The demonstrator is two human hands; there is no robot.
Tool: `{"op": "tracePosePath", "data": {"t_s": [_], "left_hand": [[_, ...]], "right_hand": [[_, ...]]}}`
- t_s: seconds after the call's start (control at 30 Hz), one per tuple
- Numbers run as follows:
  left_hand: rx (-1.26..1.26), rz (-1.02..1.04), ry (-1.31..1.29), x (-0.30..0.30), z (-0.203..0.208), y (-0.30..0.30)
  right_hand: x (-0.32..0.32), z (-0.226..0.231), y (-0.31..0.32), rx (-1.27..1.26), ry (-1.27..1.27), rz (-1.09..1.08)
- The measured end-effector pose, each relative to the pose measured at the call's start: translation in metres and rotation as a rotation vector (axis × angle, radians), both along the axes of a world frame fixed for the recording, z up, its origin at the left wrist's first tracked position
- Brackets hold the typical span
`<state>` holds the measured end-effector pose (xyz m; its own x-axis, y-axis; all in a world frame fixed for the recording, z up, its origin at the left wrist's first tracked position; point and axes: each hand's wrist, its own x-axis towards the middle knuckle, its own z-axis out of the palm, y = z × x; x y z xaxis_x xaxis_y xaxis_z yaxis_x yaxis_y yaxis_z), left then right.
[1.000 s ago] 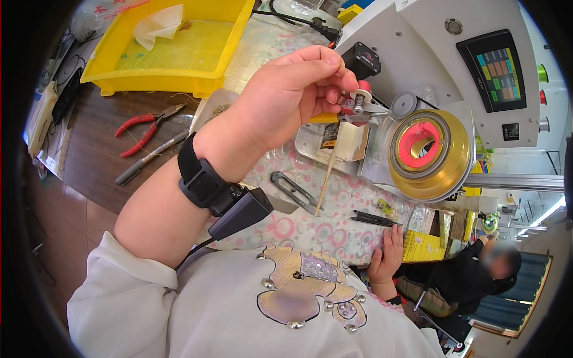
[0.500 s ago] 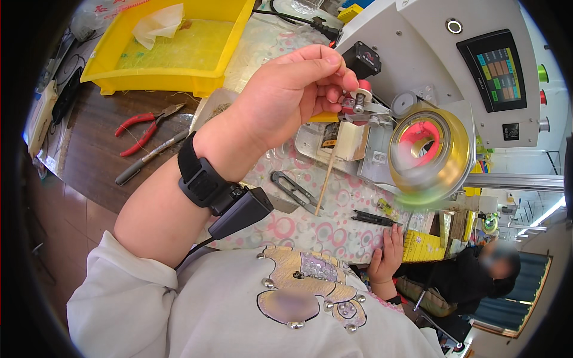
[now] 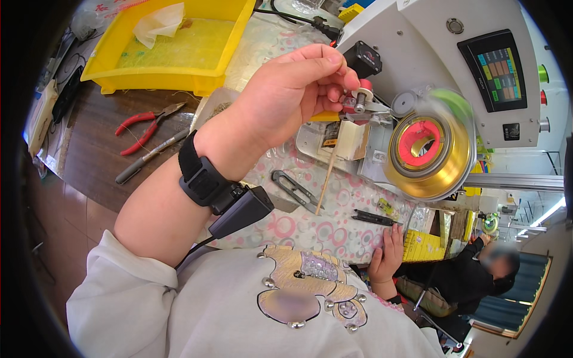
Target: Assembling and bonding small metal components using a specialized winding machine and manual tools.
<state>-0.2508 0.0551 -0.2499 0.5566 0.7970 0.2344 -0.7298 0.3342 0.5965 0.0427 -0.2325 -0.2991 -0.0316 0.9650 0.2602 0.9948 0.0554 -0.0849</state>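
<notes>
2 hands | left hand curled, grasp unclear, beside 1 small red round knob | right hand released, on pink-circled counter | right of left hand: 1 shiny gold ring-shaped drum; green blur now above it, previously below

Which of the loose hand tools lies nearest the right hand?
The slim black tool, close beside the right hand; the grey snips and red-handled pliers lie farther left.

Room over tablecloth between wooden stick and black tool; blocking right of left hand: gold ring, white machine.
</notes>
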Motion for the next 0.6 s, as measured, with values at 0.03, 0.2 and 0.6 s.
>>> {"op": "tracePosePath", "data": {"t_s": [0.03,0.2,0.6], "left_hand": [[-0.003,0.0,0.001,0.0002,-0.0004,0.0002],[0.0,0.003,0.002,-0.0004,-0.0002,0.0002],[0.001,-0.001,-0.004,-0.0003,0.0009,-0.0007]], "right_hand": [[0.0001,-0.0001,-0.0001,0.0,0.0,0.0],[-0.0001,0.0,-0.0004,-0.003,-0.003,-0.005],[-0.0009,-0.0001,0.0005,0.006,0.007,0.0]]}}
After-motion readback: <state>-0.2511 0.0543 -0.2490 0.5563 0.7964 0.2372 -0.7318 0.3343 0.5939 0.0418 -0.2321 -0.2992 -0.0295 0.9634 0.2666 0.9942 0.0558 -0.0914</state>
